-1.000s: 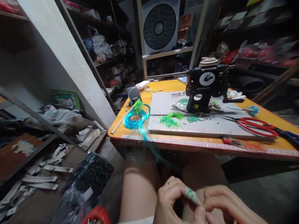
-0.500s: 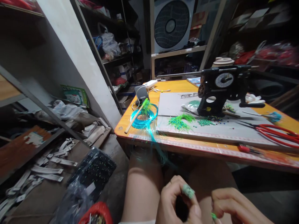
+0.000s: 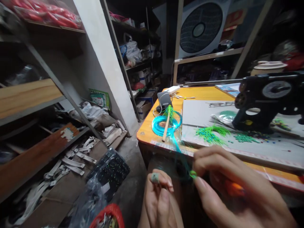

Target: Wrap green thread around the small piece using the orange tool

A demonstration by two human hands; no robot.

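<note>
Metal-framed storage shelves (image 3: 47, 104) are filling the left of the scene, with red packets in clear wrap (image 3: 47, 14) lying on the top board and pale flat strips (image 3: 71, 160) lying scattered on a lower one; a dark plastic bag speckled with pale dots (image 3: 109, 172) is slumping on the floor below, near a red round rim (image 3: 108, 212) at the bottom edge.

The person's left hand (image 3: 159, 202) is rising at bottom centre, its fingers (image 3: 163, 183) curled in and pinching a small pale-green bead-covered piece (image 3: 155, 178) at the tips; just to its right, the right hand (image 3: 235, 193) is reaching in front of the desk's near edge, thumb and forefinger closed on a small bright-green bit (image 3: 193, 174) from which a fine teal strand (image 3: 178, 148) is running up to the desk; a blurred orange shape (image 3: 234, 189) is showing against the palm, too smeared to identify.

On the orange-topped wooden desk (image 3: 147, 134) a coil of translucent turquoise cord (image 3: 166, 124) is lying with a slim wooden stick (image 3: 166, 128) across it; beside it a flat grey board (image 3: 237, 139) is carrying a bunch of green-tipped filaments (image 3: 210, 133), a scatter of small green beads (image 3: 244, 138) and a black hand-cranked machine with a round dial (image 3: 268, 101); behind, a white square-framed fan (image 3: 201, 27) is standing on a shelf.
</note>
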